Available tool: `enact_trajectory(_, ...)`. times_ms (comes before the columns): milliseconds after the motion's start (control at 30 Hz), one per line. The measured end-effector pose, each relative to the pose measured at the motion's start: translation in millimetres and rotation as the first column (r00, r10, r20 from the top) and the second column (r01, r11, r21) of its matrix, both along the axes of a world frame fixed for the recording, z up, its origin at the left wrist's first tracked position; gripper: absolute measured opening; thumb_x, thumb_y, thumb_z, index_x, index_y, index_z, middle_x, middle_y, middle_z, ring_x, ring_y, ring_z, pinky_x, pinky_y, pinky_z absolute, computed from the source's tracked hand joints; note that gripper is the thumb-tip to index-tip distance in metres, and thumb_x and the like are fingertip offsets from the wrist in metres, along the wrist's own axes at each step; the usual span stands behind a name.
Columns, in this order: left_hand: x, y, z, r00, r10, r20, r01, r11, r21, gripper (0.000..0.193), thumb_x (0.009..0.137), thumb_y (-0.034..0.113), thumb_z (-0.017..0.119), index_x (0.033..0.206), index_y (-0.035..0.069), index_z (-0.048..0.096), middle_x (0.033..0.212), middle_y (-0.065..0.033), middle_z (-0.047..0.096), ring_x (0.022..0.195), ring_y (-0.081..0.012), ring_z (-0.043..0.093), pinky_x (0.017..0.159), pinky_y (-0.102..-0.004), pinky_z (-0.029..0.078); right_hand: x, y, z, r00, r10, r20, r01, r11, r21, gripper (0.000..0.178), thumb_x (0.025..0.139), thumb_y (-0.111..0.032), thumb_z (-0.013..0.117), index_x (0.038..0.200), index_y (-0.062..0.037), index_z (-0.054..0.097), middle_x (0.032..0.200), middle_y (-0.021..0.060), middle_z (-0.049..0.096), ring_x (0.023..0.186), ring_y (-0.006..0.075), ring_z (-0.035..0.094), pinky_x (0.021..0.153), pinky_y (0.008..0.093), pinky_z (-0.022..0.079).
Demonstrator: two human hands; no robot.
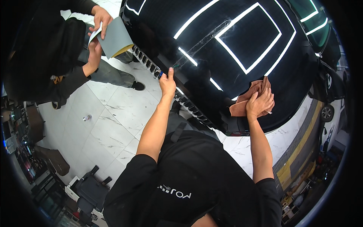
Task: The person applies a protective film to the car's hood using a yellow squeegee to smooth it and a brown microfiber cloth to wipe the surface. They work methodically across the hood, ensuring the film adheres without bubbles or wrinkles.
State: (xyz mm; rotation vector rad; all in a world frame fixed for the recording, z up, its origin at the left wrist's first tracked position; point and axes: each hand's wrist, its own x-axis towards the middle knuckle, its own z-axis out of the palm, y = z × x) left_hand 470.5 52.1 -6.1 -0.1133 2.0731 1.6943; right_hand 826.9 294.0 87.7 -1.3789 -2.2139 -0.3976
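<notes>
Light from above throws crisp white glare (270,20) on the glossy black car panel (211,62); the pale floor (94,142) looks bright, the bent fisheye rim fading to black

The car hood (242,41) was glossy black, patterned with bright white lines and angular outlines of reflected light (188,56). On it, the folded cloth (240,109) was reddish brown. The co-worker's sheet (115,38) was grey, with mustard yellow along its curled lower edge; their trousers (117,78) were faded grey, their shoe (138,86) black. White floor tiles (104,132) carried thin grey marble veining. The wearer's T-shirt (189,162) was black with white lettering, and the windshield (312,28) looked dark green.
</notes>
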Motion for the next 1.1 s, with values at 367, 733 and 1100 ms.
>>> enact_trajectory(367,4.3,-12.5,20.4,0.976,-0.193,0.105,0.147,0.93,0.337,0.048,0.105,0.032,0.082,0.133,-0.001,0.062,0.118,-0.0054,0.074,0.106,-0.014,0.067,0.095,-0.0318,0.054,-2.6,-29.2,25.8,0.952,0.294,0.085,-0.286,0.953,-0.094,0.055,0.096,-0.018,0.072,0.148,-0.0029,0.065,0.153,0.0159,0.064,0.144,0.043,0.049,0.122,0.0555,0.034)
enact_trajectory(733,-25.4,10.6,4.2,0.991,0.003,-0.135,-0.04,0.962,-0.269,0.084,0.101,0.068,0.073,0.063,-0.004,0.052,0.062,-0.0198,0.057,0.065,-0.0306,0.055,0.07,-0.0502,0.049,-77.8,-110.9,25.9,0.662,0.748,0.053,-0.717,0.652,-0.248,0.048,0.087,-0.012,0.08,0.135,-0.0069,0.075,0.138,0.009,0.071,0.12,0.0315,0.064,0.102,0.0508,0.047)
enact_trajectory(1100,66.1,-237.9,-35.5,0.971,0.015,0.238,0.014,0.993,-0.119,0.034,0.119,0.024,0.052,0.136,-0.001,0.066,0.082,-0.0131,0.074,0.066,-0.019,0.071,0.062,-0.0317,0.056,-227.2,-176.3,-8.5,0.567,0.819,-0.088,-0.81,0.535,-0.242,0.05,0.086,-0.013,0.067,0.133,0.0046,0.07,0.131,0.0186,0.069,0.11,0.0315,0.067,0.087,0.0424,0.05)
